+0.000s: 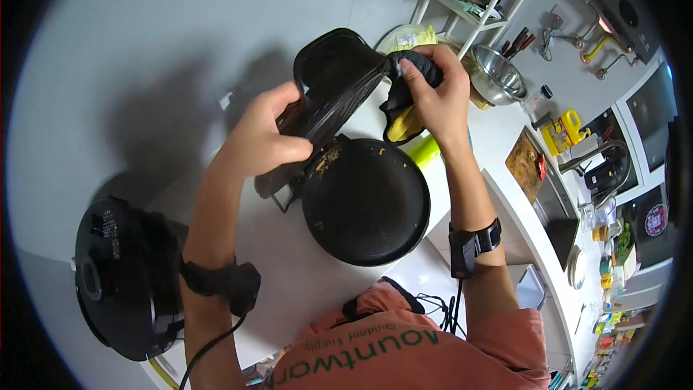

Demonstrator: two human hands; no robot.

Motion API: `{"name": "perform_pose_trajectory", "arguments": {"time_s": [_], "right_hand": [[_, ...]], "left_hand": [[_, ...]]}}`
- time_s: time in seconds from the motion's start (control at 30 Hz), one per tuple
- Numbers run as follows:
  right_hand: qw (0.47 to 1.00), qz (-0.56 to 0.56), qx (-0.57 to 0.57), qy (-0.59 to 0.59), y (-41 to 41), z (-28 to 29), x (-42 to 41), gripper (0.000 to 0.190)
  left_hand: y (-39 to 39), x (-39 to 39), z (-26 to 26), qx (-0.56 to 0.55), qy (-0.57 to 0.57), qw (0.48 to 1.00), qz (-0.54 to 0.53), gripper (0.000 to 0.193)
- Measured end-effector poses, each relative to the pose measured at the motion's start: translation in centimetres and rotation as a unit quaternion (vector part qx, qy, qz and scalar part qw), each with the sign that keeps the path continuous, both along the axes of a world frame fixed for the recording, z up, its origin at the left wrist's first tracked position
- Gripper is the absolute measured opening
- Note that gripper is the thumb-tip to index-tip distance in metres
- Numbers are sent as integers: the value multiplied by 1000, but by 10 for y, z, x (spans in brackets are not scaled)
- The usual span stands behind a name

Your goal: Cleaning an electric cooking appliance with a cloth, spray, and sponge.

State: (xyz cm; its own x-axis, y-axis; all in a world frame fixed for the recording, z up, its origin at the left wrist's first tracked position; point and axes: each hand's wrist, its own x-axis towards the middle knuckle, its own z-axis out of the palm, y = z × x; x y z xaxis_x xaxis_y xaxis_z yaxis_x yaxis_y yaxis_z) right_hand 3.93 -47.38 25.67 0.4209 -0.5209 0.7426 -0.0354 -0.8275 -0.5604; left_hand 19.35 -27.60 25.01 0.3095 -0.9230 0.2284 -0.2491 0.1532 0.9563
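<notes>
My left hand [265, 138] grips the rim of a glossy black lid-like shell [338, 73], which is tilted up beside the wall. My right hand [446, 84] pinches a bunched black and yellow cloth [405, 92] against the shell's far right corner. Just below, a round black cooking plate [368, 203] lies face up on the white counter, with yellowish crumbs stuck near its rim. Dark hinge-like parts and a wire loop [281, 203] sit between shell and plate; whether the two are joined I cannot tell.
A black kitchen appliance [130, 276] stands at the left. Toward the back right are a white rack [476, 19], a steel bowl [498, 76] and a bright green object [423, 151]. Farther right, a cutting board [525, 165] and a yellow jug [564, 132] stand near a tap [601, 157].
</notes>
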Motion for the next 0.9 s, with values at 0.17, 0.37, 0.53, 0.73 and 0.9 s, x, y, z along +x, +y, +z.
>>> {"name": "perform_pose_trajectory", "arguments": {"time_s": [0.17,0.37,0.53,0.73,0.9], "right_hand": [[996,1,-61,-61,4,-4,16,15],[986,-31,-156,-48,19,0,21,18],[981,-35,-187,-41,25,3,19,21],[951,15,-304,-52,59,10,23,36],[932,64,-353,-50,90,-6,29,20]], "left_hand": [[4,3,2,9,-25,999,20,50],[4,5,7,32,34,999,20,56],[4,4,7,45,43,998,21,56],[6,8,6,36,45,997,42,56],[7,15,5,7,47,998,37,59]]}}
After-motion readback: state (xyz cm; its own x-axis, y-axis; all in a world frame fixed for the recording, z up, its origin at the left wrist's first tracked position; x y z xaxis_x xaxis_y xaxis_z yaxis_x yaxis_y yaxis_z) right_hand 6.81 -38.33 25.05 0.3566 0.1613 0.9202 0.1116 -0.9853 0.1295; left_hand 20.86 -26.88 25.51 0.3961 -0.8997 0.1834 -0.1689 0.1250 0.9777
